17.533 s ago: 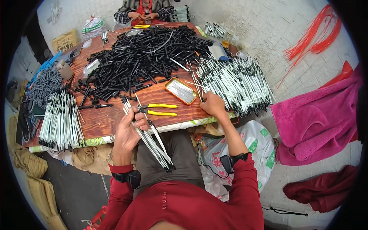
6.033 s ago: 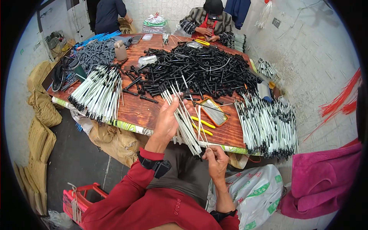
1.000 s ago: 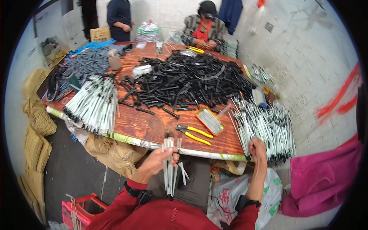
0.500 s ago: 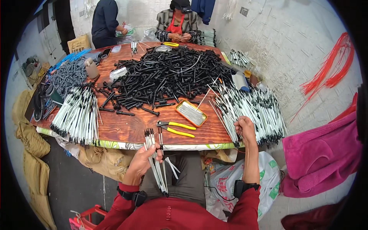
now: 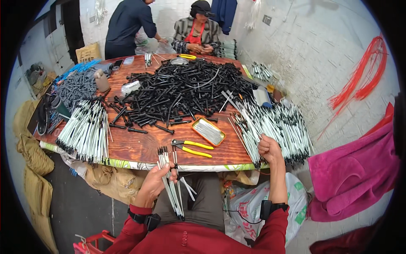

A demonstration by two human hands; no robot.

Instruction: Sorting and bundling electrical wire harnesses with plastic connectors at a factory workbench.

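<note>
Left hand (image 5: 158,180): mine, and clamped, thumb and fingers wrapped round a bundle (image 5: 174,199) of thin white rods with black ends.
Bundle: right here above my lap, just off the table's near edge, tilted, its upper ends fanning a little past my thumb.
White strip (image 5: 187,186): dangling just beside the bundle, on its right.
Right hand (image 5: 270,150): out over the near left part of the right pile (image 5: 287,131), fingers curled together (whether they pinch anything, I cannot tell).
Right pile: more white rods, black-tipped, heaped thick and leaning every which way.
Pliers (image 5: 198,144): lying on the table (image 5: 139,144) between my hands, yellow handles pointing right, nobody's fingers on them.
Tin (image 5: 204,137): just behind the pliers, orange-rimmed, open, slim pale sticks lying inside.
Black heap (image 5: 182,91): sprawling across the middle, a few pieces loose along its front.
Left pile (image 5: 84,133): another spread of white rods, near the table's left end.
Grey parts (image 5: 76,89): heaped behind that, a brown bottle (image 5: 102,82) standing beside them.
Far side: a co-worker (image 5: 196,34) in a red apron, hands together, and a second person (image 5: 127,29) in dark clothes, leaning, one arm stretched out.
</note>
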